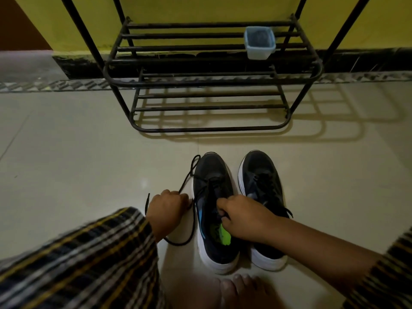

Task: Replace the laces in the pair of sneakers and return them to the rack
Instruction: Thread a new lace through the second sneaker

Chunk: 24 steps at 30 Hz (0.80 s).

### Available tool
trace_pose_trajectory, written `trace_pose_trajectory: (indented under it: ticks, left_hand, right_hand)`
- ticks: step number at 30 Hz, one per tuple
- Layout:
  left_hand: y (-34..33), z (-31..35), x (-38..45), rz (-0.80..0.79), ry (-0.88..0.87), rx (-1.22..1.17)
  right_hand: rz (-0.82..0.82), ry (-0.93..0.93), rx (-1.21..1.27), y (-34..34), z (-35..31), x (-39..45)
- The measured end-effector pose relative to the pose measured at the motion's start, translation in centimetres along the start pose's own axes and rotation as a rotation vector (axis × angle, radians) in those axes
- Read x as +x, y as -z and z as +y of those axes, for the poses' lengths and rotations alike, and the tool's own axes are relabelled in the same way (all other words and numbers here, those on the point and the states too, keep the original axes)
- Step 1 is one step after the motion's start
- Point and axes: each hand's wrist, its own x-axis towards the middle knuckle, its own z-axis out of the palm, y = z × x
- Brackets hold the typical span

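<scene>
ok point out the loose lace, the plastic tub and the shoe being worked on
lace (186, 178), head view, on the loop beside the shoe
tub (259, 42), head view, on its lid
shoe (211, 168), head view, on the toe

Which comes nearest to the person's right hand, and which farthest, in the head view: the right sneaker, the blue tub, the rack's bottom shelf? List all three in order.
From the right hand:
1. Right sneaker, on the floor just beside and under the hand.
2. Bottom shelf, ahead of the sneakers, low on the rack.
3. Blue tub, up on the higher shelf, right side, by the wall.

Dim; rack (214, 83) shadow on floor; edges blurred, warped.
</scene>
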Motion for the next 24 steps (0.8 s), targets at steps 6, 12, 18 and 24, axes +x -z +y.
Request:
trace_pose_trajectory:
  ticks: [6, 12, 18, 24]
  left_hand:
    - [0.5, -1.0, 0.0, -0.120, 0.095, 0.006]
    - [0.2, -0.5, 0.1, -0.125, -0.034, -0.002]
    - [0.1, -0.9, -0.3, -0.063, -0.044, -0.003]
    - [3.1, -1.4, 0.8, 0.238, 0.189, -0.698]
  right_hand:
    - [-0.008, -0.010, -0.040, -0.1, -0.1, 0.2]
    - [-0.053, -0.009, -0.039, 0.4, 0.0, 0.2]
    - [0.184, -0.029, 0.011, 0.8, 0.1, 0.0]
    - [0.222, -0.193, 0.055, 0.7, -0.2, 0.6]
